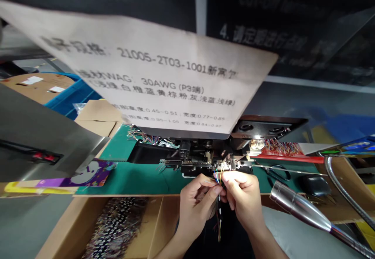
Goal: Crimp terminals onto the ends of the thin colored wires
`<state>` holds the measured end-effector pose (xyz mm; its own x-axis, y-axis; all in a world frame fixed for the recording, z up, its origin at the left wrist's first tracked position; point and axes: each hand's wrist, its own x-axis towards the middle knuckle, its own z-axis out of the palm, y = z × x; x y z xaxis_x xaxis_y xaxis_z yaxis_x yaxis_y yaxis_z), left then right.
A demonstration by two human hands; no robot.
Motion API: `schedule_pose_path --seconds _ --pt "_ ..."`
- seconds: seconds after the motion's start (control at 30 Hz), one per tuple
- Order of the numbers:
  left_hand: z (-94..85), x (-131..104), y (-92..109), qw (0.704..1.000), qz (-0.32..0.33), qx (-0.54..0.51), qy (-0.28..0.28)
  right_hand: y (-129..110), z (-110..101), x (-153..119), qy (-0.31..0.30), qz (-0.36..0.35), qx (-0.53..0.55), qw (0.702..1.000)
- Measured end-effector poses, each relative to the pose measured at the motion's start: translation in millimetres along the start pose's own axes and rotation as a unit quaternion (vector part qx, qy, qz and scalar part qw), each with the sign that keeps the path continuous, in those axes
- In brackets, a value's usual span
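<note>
Just in front of the machine's crimping head point(228, 162), both hands pinch a thin multi-coloured wire bundle point(217, 177). My left hand point(197, 198) is closed on the bundle, thumb and fingertips together. Beside it, my right hand point(242, 192) holds the fine wire ends between thumb and forefinger. Blue, yellow and orange strands fan up between the fingertips toward the metal parts. Below the hands hangs a black cable point(220, 212) with white bands and loose wires at its lower end. The exact tips of the wires are too small to make out.
A printed paper label point(164, 75) covers much of the machine front. The green mat point(131, 179) lies beneath. At lower left, a cardboard box point(70, 227) holds many banded cables. A metal lamp point(301, 206) and scissors point(279, 173) are at right; a red tray of wires point(283, 147) stands behind.
</note>
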<state>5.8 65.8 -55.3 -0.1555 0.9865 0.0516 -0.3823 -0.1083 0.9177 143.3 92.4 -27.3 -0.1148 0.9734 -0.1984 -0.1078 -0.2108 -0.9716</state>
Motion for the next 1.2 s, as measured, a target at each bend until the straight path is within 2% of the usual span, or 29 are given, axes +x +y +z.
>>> schedule_pose_path --seconds 0.23,0.47,0.73,1.0,1.2 --pt "-2.5 0.2 0.0 0.999 0.029 0.037 0.006 4.7 1.5 2.4 -0.002 0.020 0.083 0.996" --pt "-3.6 0.2 -1.6 0.997 0.048 0.051 0.016 0.7 3.6 2.3 0.004 0.048 0.068 0.997" --pt "-0.1 3.1 1.4 0.996 0.061 0.047 0.035 0.7 4.7 3.4 0.006 0.045 0.075 0.996" --pt "-6.7 -1.5 -2.5 0.999 -0.002 0.045 0.001 0.0 2.0 -2.0 0.022 -0.019 -0.025 0.999" --pt "-9.0 -3.7 -3.7 0.998 -0.019 0.055 -0.014 3.2 0.8 1.3 0.000 0.021 0.048 0.999"
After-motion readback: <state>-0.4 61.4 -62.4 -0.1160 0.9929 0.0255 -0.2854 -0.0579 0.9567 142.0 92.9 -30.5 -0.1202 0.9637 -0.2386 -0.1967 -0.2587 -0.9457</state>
